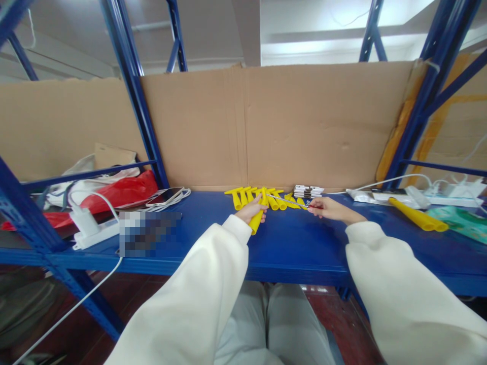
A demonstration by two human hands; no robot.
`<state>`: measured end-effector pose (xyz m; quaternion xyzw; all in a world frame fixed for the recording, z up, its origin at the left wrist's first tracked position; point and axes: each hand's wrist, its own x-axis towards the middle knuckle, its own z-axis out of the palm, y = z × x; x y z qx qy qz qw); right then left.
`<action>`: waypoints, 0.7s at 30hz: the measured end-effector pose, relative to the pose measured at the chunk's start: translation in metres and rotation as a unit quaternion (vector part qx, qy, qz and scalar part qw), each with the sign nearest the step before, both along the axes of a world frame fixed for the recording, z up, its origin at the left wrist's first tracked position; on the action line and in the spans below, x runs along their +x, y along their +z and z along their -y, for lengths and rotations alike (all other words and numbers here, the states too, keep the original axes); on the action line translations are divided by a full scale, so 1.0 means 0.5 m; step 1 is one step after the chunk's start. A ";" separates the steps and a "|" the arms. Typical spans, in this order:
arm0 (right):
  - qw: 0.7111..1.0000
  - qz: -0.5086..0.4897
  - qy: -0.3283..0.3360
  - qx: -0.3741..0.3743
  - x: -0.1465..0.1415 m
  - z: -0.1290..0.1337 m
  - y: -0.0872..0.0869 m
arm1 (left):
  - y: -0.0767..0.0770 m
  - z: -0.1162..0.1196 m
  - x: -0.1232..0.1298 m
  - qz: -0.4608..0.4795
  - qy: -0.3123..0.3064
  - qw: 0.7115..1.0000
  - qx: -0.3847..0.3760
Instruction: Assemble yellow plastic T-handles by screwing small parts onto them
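My left hand [250, 209] is closed around a yellow plastic piece [256, 224] with a flared, tube-like lower end, tilted over the blue shelf. In my right hand [326, 208] is a screwdriver [286, 201] with a reddish handle and a long thin metal shaft. Its shaft points left and reaches the upper part of the held piece; whether the tip is in it or just against it I cannot tell. Several similar yellow T-shaped pieces [281, 204] lie in a row behind my left hand. Small flat yellow parts [292, 202] rest between the row and my right hand.
A stack of small white items [308, 191] stands by the cardboard wall [304, 126]. Two yellow cones [418, 215] lie at right near a green packet [462, 223] and white cables. At left are a power strip [97, 235], a phone [165, 196] and a red bag [125, 191].
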<state>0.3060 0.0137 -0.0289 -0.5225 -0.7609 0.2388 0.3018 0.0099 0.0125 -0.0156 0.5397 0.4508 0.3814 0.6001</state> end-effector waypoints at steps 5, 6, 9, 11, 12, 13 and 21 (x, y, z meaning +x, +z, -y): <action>0.999 -0.036 -0.020 0.022 0.000 -0.005 -0.009 | -0.002 -0.003 -0.002 0.010 -0.003 1.000 -0.013; 0.999 -0.041 -0.016 0.020 0.000 -0.005 -0.009 | -0.003 -0.004 -0.003 0.013 -0.007 1.000 -0.013; 0.999 -0.044 -0.003 0.006 0.001 -0.004 -0.008 | -0.004 -0.006 -0.004 0.021 -0.010 1.000 -0.012; 0.999 -0.032 0.001 -0.001 0.001 -0.001 -0.006 | -0.003 -0.006 -0.004 0.022 -0.007 1.000 -0.014; 1.000 -0.024 0.002 -0.003 0.001 0.000 -0.004 | -0.002 -0.005 -0.003 0.022 -0.005 1.000 -0.015; 1.000 -0.016 0.002 -0.003 0.001 0.002 -0.002 | -0.001 -0.003 -0.003 0.020 -0.003 1.000 -0.016; 1.000 0.003 0.003 -0.015 -0.004 0.008 0.007 | 0.006 0.007 0.001 0.010 0.009 1.000 -0.019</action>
